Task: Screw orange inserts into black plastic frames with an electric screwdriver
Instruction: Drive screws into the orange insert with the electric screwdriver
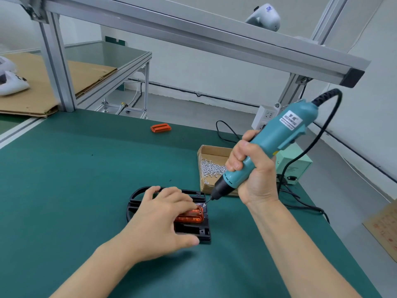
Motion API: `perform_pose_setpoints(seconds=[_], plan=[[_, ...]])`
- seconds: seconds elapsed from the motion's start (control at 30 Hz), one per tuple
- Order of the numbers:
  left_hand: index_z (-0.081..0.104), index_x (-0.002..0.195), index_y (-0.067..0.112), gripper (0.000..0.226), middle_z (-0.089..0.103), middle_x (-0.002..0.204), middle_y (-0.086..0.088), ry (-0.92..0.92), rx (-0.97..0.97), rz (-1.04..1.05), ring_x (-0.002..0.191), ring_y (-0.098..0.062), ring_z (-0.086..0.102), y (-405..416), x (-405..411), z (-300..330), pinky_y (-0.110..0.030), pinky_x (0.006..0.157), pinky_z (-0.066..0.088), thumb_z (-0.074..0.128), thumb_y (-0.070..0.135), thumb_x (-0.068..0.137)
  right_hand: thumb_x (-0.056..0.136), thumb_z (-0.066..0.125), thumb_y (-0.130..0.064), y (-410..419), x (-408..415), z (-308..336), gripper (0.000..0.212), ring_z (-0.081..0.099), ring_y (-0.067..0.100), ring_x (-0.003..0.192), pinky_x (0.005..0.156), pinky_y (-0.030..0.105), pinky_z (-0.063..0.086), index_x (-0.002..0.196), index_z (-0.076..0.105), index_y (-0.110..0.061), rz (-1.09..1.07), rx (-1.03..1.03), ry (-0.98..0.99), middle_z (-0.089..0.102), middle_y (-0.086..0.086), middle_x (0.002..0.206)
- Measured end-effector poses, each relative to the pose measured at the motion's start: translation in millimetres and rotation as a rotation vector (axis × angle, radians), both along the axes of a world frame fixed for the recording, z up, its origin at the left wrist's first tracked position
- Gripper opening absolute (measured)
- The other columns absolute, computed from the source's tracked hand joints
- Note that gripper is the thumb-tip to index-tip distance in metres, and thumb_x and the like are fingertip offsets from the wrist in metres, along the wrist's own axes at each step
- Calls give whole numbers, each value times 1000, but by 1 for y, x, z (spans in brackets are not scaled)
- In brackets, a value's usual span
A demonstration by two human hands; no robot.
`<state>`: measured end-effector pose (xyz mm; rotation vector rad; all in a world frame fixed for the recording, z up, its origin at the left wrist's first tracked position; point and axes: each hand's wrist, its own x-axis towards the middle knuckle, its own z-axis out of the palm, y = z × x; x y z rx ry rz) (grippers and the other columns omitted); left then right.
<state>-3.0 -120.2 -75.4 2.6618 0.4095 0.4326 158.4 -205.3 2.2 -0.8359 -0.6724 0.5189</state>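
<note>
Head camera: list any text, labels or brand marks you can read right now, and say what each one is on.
White label on the teal electric screwdriver, held in the right hand: a Latin brand word under two characters, too blurred to read.
Pale green power box: dark print lines, too small to read.
White device on the overhead rail: blue mark, unreadable.
Cardboard sheet at right edge: faint red print, unreadable.

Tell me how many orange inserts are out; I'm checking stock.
2. One orange insert sits in the black frame under the left hand; a spare insert lies far back on the green mat. None seem hidden.
</note>
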Motion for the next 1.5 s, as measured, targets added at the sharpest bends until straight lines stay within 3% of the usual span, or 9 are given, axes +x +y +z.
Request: perform_pose_setpoints(seconds=[0.1, 0.27, 1.2, 1.5], plan=[[55, 124, 48, 57, 37, 138, 32, 65, 71, -41, 139, 2, 12, -1, 0, -9, -31, 111, -16, 56, 65, 70, 74, 54, -3, 3, -2, -4, 19, 37, 11, 41, 44, 21, 36, 73, 56, -21, 14, -42, -28, 40, -3, 53], [52, 125, 50, 49, 36, 141, 30, 86, 111, -43, 140, 0, 7, 1, 2, -15, -30, 106, -23, 52, 56, 77, 74, 54, -2, 6, -2, -9, 17, 37, 12, 40, 44, 22, 36, 74, 53, -19, 11, -89, -57, 39, -2, 53], [53, 124, 50, 47, 37, 137, 33, 89, 91, -34, 138, 1, 9, 4, 3, -19, -35, 113, -4, 53, 54, 77, 75, 55, -2, 16, -4, -15, 18, 34, 14, 42, 45, 23, 37, 73, 56, -20, 81, -161, -136, 40, 0, 52], [53, 123, 52, 48, 36, 135, 35, 97, 99, -32, 136, 2, 9, 5, 4, -19, -31, 109, -3, 52, 56, 76, 75, 57, -3, 18, -8, -17, 21, 36, 16, 40, 48, 25, 37, 74, 59, -24, 104, -164, -262, 43, 0, 51]])
